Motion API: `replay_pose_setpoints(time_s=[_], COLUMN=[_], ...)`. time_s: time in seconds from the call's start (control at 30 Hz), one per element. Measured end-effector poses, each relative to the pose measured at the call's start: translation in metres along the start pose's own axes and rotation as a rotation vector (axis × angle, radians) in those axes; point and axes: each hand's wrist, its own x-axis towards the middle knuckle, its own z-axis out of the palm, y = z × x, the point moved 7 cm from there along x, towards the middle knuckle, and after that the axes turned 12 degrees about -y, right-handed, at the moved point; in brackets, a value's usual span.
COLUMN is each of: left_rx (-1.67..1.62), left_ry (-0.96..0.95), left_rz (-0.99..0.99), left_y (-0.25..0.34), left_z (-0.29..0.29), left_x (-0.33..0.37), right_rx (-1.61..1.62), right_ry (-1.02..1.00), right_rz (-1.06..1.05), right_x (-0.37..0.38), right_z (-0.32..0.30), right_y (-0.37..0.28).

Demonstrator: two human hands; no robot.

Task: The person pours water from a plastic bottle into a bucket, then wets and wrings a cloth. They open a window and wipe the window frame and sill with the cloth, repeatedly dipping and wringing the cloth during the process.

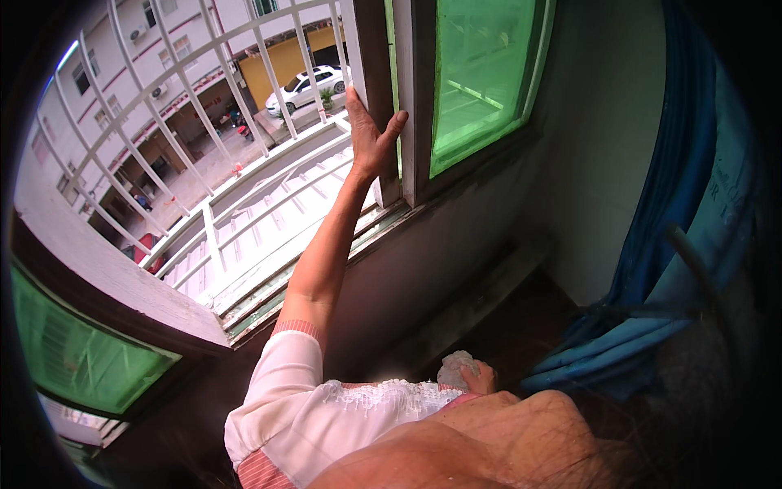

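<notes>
Open window (269,204) with white bars overlooks a street and a parked white car (308,86). Left hand (371,134) reaches up, fingers (355,104) spread flat against the dark window frame (376,57) beside a green glass pane (481,73). Right hand (481,379), low near the body, has fingers curled around a crumpled pale cloth (454,368).

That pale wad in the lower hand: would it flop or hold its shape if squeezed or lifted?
The wad looks crumpled and creased like cloth, so probably soft and floppy. The right hand grips it with the fingers alone, so it is likely light. It should not roll or break. The left hand rests on the window frame.
</notes>
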Motion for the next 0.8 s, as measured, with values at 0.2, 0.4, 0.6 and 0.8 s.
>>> replay_pose_setpoints(time_s=[0.2, 0.4, 0.6, 0.8], left_rx=[0.012, 0.273, 0.297, 0.705], left_ry=[-0.111, -0.158, 0.270, 0.418], left_rz=[-0.056, -0.165, -0.480, -0.357], left_y=[-0.017, 0.022, 0.048, 0.113], left_z=[-0.007, -0.055, -0.148, -0.175], left_x=[-0.002, -0.088, -0.245, -0.321], right_rx=[-0.103, 0.088, 0.250, 0.481], right_ry=[-0.190, -0.291, -0.329, -0.321], right_rz=[-0.066, -0.163, -0.188, -0.372], right_x=[0.026, 0.042, 0.063, 0.099], right_z=[0.025, 0.032, 0.015, -0.034], right_y=[-0.041, -0.057, -0.075, -0.180])
